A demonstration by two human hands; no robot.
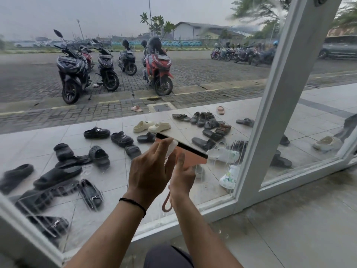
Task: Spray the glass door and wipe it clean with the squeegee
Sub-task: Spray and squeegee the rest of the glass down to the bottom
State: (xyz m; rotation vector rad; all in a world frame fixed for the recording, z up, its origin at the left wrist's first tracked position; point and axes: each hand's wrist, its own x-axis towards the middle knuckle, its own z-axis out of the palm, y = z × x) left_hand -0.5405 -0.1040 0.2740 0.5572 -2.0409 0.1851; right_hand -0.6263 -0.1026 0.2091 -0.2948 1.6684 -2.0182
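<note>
The glass door [116, 89] fills the view, with wet streaks low on the pane near its white frame [278, 97]. An orange squeegee [191, 154] with a black blade lies tilted against the glass at mid-height of the lower pane. My right hand [182, 176] grips its handle, thumb pointing up, and an orange loop strap [165, 202] hangs below that hand. My left hand [149, 169], with a black wristband, is just left of it, its fingers around a small white bottle [172, 148]. The left thumb is hidden.
Outside on the tiled porch lie several sandals and slippers [96, 155]. Motorbikes [158, 66] are parked on the paving beyond. The white bottom rail [173, 223] runs below my hands. A wet grey floor [289, 219] stretches to the right inside.
</note>
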